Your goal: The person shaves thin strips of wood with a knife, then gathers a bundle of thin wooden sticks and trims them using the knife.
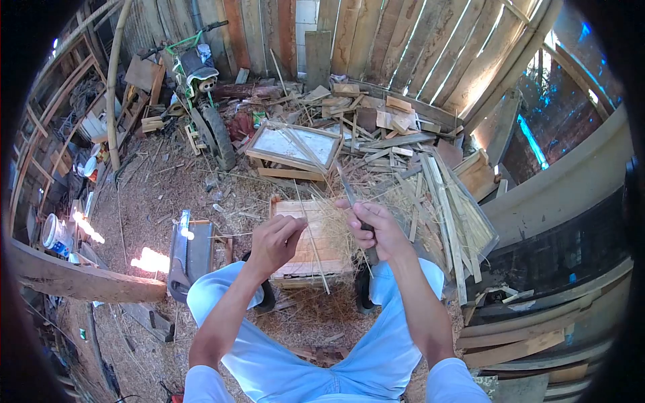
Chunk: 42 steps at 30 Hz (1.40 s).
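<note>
My right hand [380,228] is wrapped around the dark handle of a knife [347,186], whose blade points up and away from me. Closed in a pinch, my left hand [277,243] grips a thin bamboo strip [230,236] that sticks out to the left; its other end is hard to make out. Between and below the hands is a low wooden bench [321,243] in front of my knees. Another long thin strip [313,250] lies slantwise across the bench. Fine pale shavings [336,223] are heaped at its right side, under my right hand.
A wooden frame with a whitish panel [295,146] lies beyond the bench. Scrap wood [396,127] is piled behind it, and long slats [443,208] lie right. A small motorbike [205,101] stands back left. A dark case-like object [192,252] sits by my left knee.
</note>
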Tool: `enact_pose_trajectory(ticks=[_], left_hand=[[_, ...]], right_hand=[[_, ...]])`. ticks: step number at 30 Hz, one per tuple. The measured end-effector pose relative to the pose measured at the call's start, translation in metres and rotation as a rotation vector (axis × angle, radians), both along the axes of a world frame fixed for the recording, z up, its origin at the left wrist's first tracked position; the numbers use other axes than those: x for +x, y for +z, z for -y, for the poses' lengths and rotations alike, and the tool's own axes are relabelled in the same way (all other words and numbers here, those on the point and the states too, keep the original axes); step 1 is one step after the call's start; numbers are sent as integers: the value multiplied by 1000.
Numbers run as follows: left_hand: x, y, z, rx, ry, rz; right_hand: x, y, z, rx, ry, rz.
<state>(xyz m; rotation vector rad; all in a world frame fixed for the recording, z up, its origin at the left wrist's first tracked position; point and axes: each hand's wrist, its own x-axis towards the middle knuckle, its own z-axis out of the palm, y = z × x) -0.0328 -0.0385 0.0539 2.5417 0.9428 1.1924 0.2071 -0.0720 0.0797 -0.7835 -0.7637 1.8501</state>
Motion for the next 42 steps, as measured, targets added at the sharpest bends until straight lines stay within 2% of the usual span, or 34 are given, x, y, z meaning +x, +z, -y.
enact_pose_trajectory(ticks=[4,6,7,10,14,16,20,22,25,29,31,35,39,42], left_hand=[[-7,-2,-2,41,10,-36],[-9,-4,-2,47,7,-44],[-10,-3,-2,25,7,-35],[-9,-1,-3,1,3,30],[-1,0,-5,-41,53,133],[5,-1,-4,-4,42,120],[9,1,-3,21,15,110],[3,3,-4,24,22,71],[-4,4,-4,27,15,36],[-6,4,-1,14,-12,21],[-12,4,-3,-1,-3,39],[-13,2,-6,25,8,67],[-10,3,-6,14,-8,61],[-6,-1,-7,-102,13,-24]], right_hand=[[20,4,-4,-14,-84,0],[36,4,-5,52,-211,-30],[43,2,-7,55,-231,-102],[46,1,-6,37,-236,-78],[31,0,-3,24,-195,-49],[10,0,-1,40,-34,60],[-12,-1,-1,16,-3,37],[0,3,-2,9,-45,51],[26,8,-5,43,-248,49],[36,10,-2,46,-272,99],[46,8,-3,59,-381,42],[55,10,-5,99,-380,10],[55,8,-3,110,-397,85],[35,5,-2,145,-396,157]])
